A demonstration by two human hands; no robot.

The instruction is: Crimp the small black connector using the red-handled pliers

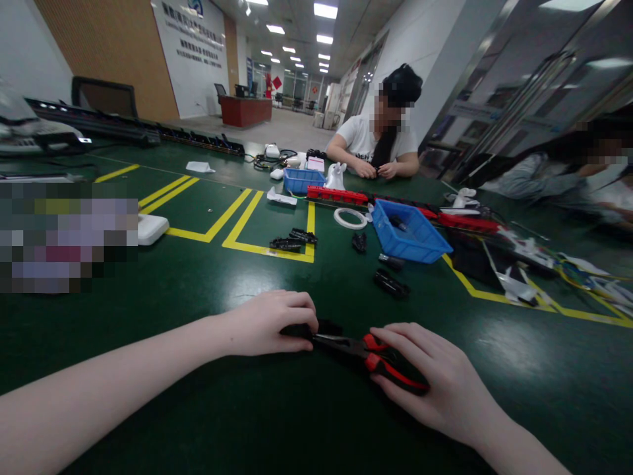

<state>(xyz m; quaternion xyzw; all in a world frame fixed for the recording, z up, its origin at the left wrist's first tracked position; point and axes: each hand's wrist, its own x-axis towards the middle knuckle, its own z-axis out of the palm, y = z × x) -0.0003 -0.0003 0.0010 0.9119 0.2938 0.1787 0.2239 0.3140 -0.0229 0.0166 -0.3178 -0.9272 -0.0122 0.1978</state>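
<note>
My right hand (435,373) is closed around the red and black handles of a pair of long-nose pliers (349,344), whose jaws point left. In my left hand (271,323) the fingers are wrapped on a small black part (295,331), mostly hidden by them. The tips of the pliers reach this part at my left fingertips; whether the jaws grip it I cannot tell. Another dark piece (330,326) shows just behind the jaws. Farther off lie a shiny black part (391,283) and a smaller black piece (391,262).
A blue bin (410,231) stands at the right, with a black item inside. Left of it are a white ring (350,218) and black parts (285,244) near yellow tape lines. Across the green table (188,396) a person (378,132) sits, hands together.
</note>
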